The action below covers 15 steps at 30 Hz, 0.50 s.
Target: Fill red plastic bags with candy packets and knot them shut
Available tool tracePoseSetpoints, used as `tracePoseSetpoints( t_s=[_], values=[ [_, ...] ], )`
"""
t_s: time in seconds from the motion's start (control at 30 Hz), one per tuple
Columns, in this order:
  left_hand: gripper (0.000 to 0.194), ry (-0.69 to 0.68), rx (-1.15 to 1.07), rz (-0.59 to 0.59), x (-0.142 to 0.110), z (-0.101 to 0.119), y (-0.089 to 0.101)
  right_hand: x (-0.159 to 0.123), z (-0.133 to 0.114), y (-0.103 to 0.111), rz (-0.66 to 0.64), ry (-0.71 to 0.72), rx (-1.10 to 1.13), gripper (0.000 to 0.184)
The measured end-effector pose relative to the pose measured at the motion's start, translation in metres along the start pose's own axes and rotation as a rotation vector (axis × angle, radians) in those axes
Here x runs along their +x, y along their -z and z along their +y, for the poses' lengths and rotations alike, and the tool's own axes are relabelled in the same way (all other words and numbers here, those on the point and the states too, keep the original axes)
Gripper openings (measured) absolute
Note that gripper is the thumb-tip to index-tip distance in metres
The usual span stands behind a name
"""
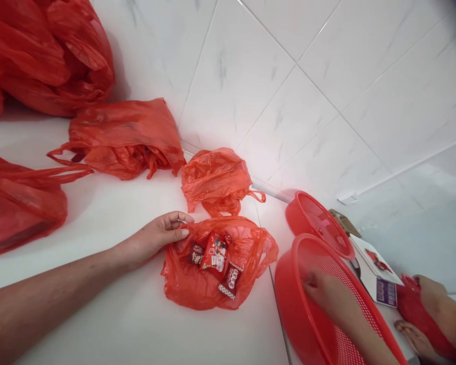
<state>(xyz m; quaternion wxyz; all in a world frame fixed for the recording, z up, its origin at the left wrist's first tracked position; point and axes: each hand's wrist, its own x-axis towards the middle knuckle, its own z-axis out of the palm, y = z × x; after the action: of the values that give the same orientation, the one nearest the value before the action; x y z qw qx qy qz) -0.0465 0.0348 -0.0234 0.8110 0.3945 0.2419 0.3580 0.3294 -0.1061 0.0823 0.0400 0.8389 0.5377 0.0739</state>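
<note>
My left hand [171,233] pinches the left rim of an open red plastic bag [190,294] between thumb and fingers. The bag lies spread on the white surface. Inside it sit a red printed sweet packet [215,253], a dark brown wrapped sweet [195,254] and a maroon packet with a dotted edge [231,280]; a small red wrapper shows near the top. Over on the right, my right hand [319,286] reaches into a large red perforated basket [287,294]. Motion blurs its fingers, so whether it grips anything is unclear. The basket's contents are mostly hidden.
A second red basket [294,215] stands behind, by the tiled wall. Crumpled red bags [125,137] line the wall, with another red bag [23,203] at left. Beyond the baskets is a white device with a purple panel [386,292], near another person's hand [410,334].
</note>
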Motion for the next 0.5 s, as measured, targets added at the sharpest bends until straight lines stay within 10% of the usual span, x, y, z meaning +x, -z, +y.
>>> tracePoseSetpoints(
  t_s=[0.23,0.5],
  values=[
    [0.032,-0.020,-0.037,-0.013,0.000,-0.001,0.000,-0.034,-0.071,0.053,0.306,0.094,0.271,0.040],
    [0.032,-0.051,-0.001,-0.014,-0.002,0.002,-0.002,-0.028,-0.136,0.032,0.025,0.120,0.419,0.057]
  ],
)
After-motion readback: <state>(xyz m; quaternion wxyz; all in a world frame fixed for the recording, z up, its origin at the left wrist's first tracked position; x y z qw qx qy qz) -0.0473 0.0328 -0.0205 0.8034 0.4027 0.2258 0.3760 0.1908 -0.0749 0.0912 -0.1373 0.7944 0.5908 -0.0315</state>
